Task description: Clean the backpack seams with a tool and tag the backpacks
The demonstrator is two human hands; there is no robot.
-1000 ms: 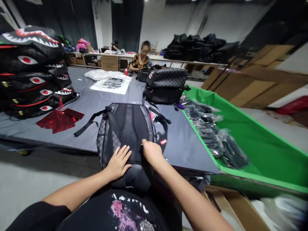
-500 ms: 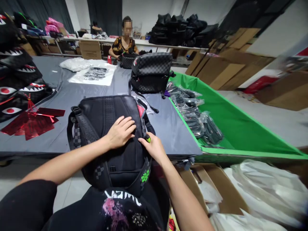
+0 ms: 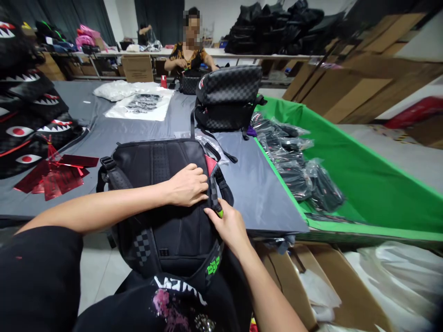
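A black backpack (image 3: 180,240) with grey checkered trim lies on the near edge of the table, its padded back panel facing up and its lower end against my body. My left hand (image 3: 189,185) is closed, fingers curled at the right edge of that panel, seemingly gripping its seam. Beside it, my right hand (image 3: 231,225) wraps around a small tool with a black and yellow-green handle (image 3: 220,211); its working end is hidden. The right thumb presses against the bag's side. A red patch (image 3: 210,163) shows near the bag's upper right corner.
Another checkered backpack (image 3: 228,97) stands farther back, with a co-worker (image 3: 190,55) behind it. Shark-mouth bags (image 3: 38,124) are stacked left, near red foil tags (image 3: 55,175). At right, a green-lined bin (image 3: 363,184) holds plastic-wrapped items; open cardboard boxes (image 3: 332,281) sit below.
My left hand has gone from lying spread on the back panel to curling its fingers at the right edge. My right hand keeps the tool at the bag's side. The view has shifted slightly.
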